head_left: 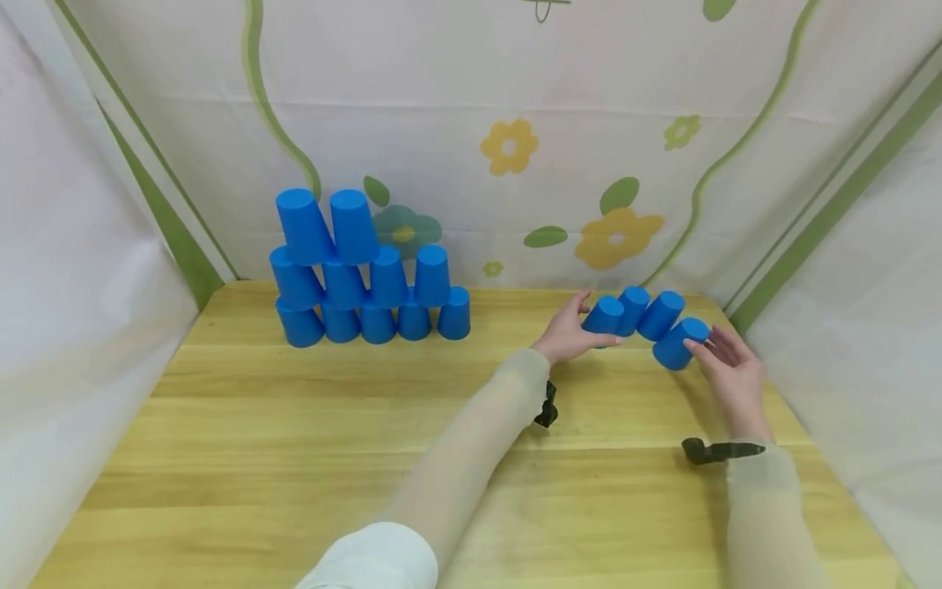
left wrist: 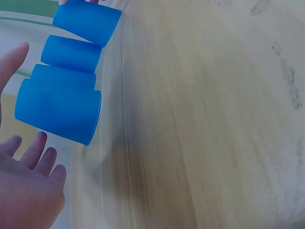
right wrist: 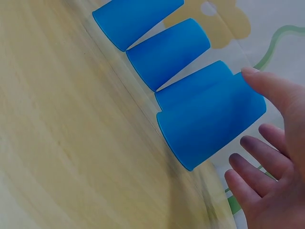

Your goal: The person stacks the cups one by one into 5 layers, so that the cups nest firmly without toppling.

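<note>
Several upside-down blue cups (head_left: 661, 315) stand in a short curved row at the right back of the wooden table. My left hand (head_left: 570, 331) is around the leftmost cup (head_left: 606, 313), thumb on the near side and fingers toward the back. In the left wrist view its fingers are spread, the fingertips just short of the nearest cup (left wrist: 59, 112). At the row's other end, my right hand (head_left: 732, 376) is beside the rightmost cup (head_left: 679, 345). Its thumb tip (right wrist: 250, 71) meets that cup's upper edge, while the other fingers extend loosely alongside.
Left of the row, more blue cups (head_left: 342, 286) are stacked upside down in three tiers, with two on top. A white flowered curtain (head_left: 441, 147) hangs behind the wooden table (head_left: 294, 458) and along both sides. Black straps with small devices (head_left: 546, 405) circle both wrists.
</note>
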A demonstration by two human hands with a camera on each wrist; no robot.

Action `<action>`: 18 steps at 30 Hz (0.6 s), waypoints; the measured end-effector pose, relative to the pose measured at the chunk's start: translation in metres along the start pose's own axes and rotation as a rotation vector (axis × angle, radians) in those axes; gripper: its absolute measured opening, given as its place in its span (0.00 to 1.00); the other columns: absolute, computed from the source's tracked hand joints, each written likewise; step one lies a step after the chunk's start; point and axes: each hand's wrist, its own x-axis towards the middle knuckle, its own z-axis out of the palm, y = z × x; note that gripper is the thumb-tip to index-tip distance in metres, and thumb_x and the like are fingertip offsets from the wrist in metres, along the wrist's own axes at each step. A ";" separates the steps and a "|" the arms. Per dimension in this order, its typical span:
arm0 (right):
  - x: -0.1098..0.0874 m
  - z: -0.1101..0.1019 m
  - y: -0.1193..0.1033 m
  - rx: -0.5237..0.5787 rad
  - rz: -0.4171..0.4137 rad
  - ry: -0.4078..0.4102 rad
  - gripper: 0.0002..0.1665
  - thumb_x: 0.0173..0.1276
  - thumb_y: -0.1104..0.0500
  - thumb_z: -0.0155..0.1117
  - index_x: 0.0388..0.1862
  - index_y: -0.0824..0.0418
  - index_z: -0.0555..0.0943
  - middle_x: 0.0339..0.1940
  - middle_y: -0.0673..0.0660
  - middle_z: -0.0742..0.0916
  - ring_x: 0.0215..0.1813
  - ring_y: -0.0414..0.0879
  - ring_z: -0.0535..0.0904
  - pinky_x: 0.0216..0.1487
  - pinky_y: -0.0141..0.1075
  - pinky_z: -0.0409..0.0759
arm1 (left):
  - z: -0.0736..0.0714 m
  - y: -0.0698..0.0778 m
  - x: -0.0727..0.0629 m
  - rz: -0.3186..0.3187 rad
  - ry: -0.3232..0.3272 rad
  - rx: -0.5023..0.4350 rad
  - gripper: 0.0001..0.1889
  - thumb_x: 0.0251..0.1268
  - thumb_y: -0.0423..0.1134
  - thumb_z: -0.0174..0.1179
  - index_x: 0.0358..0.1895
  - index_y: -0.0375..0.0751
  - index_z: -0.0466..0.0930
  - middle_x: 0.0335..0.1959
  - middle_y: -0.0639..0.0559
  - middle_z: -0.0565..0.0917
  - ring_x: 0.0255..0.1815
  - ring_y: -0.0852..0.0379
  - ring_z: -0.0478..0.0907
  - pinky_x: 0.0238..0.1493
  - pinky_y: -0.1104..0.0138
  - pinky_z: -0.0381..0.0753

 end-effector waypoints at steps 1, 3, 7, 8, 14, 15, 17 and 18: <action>0.000 0.000 0.000 -0.004 -0.001 0.005 0.49 0.64 0.51 0.77 0.80 0.54 0.64 0.77 0.56 0.70 0.75 0.44 0.67 0.52 0.18 0.75 | 0.000 0.000 0.000 0.009 0.003 0.007 0.52 0.57 0.52 0.77 0.81 0.51 0.55 0.74 0.47 0.68 0.72 0.46 0.67 0.67 0.52 0.72; 0.001 0.000 0.001 -0.018 -0.005 0.017 0.48 0.63 0.51 0.78 0.79 0.54 0.66 0.75 0.55 0.73 0.71 0.42 0.70 0.50 0.18 0.75 | 0.000 0.000 0.000 0.021 0.001 0.018 0.50 0.57 0.50 0.77 0.80 0.50 0.58 0.74 0.47 0.68 0.73 0.46 0.66 0.67 0.53 0.72; 0.000 0.002 0.000 -0.045 -0.014 0.030 0.45 0.62 0.51 0.79 0.77 0.54 0.70 0.71 0.53 0.78 0.64 0.38 0.74 0.46 0.18 0.76 | 0.001 0.004 -0.002 0.024 -0.012 0.006 0.48 0.58 0.49 0.77 0.80 0.49 0.59 0.76 0.51 0.67 0.74 0.48 0.65 0.69 0.53 0.69; 0.000 0.003 -0.001 -0.055 -0.016 0.031 0.45 0.62 0.50 0.79 0.76 0.54 0.71 0.71 0.54 0.78 0.63 0.38 0.75 0.46 0.18 0.77 | 0.001 0.006 -0.003 0.020 -0.013 -0.002 0.48 0.58 0.49 0.77 0.79 0.49 0.59 0.75 0.51 0.67 0.74 0.47 0.65 0.70 0.53 0.69; -0.001 0.007 -0.004 -0.072 -0.017 0.026 0.45 0.63 0.49 0.78 0.76 0.53 0.71 0.73 0.56 0.75 0.67 0.41 0.73 0.46 0.18 0.77 | 0.005 0.007 -0.006 0.031 0.000 0.019 0.43 0.59 0.49 0.76 0.76 0.49 0.66 0.68 0.48 0.74 0.68 0.45 0.71 0.64 0.55 0.75; -0.001 0.007 -0.004 -0.073 -0.017 0.025 0.45 0.63 0.49 0.78 0.76 0.53 0.71 0.74 0.56 0.75 0.68 0.42 0.73 0.46 0.18 0.77 | 0.005 0.006 -0.005 0.043 0.003 0.033 0.40 0.59 0.50 0.76 0.74 0.49 0.69 0.66 0.48 0.75 0.67 0.46 0.71 0.63 0.57 0.76; 0.000 0.008 -0.005 -0.088 -0.015 0.023 0.45 0.63 0.48 0.78 0.77 0.52 0.71 0.74 0.56 0.74 0.69 0.43 0.71 0.45 0.17 0.76 | 0.008 0.005 -0.005 0.062 0.011 0.051 0.35 0.59 0.50 0.76 0.69 0.48 0.74 0.64 0.51 0.76 0.66 0.47 0.72 0.60 0.60 0.76; 0.000 0.008 -0.005 -0.096 -0.014 0.021 0.45 0.63 0.48 0.77 0.77 0.52 0.70 0.75 0.56 0.74 0.70 0.43 0.71 0.45 0.17 0.76 | 0.009 0.005 -0.005 0.072 0.011 0.052 0.33 0.59 0.50 0.76 0.66 0.47 0.76 0.63 0.52 0.77 0.66 0.47 0.72 0.59 0.61 0.76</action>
